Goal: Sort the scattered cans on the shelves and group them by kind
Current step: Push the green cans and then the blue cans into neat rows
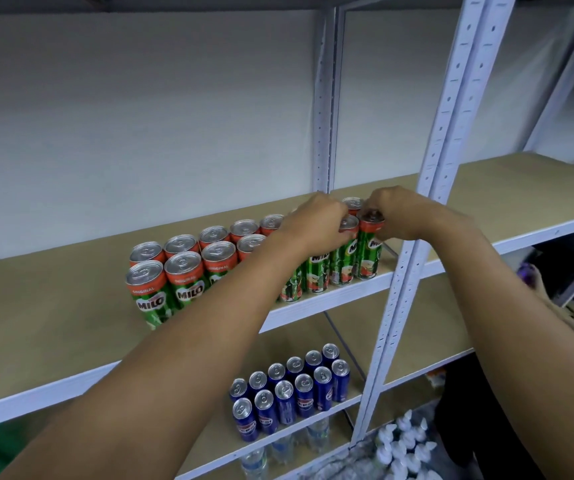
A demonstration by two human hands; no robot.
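Right of centre in the frame, the end Milo can (369,247) of the front row is held near its top by the curled fingers of the right hand (400,216), while the left hand (316,221) is curled in a close grip over the tops of the neighbouring Milo cans (181,271), which stand upright in two rows on the upper shelf (53,306). Several cans in mid-row are hidden behind the left forearm, and exactly which can is gripped under the left fingers cannot be told. Blue cans (292,389) are grouped on the lower shelf (417,341) at bottom centre, with bottles beneath only dimly made out.
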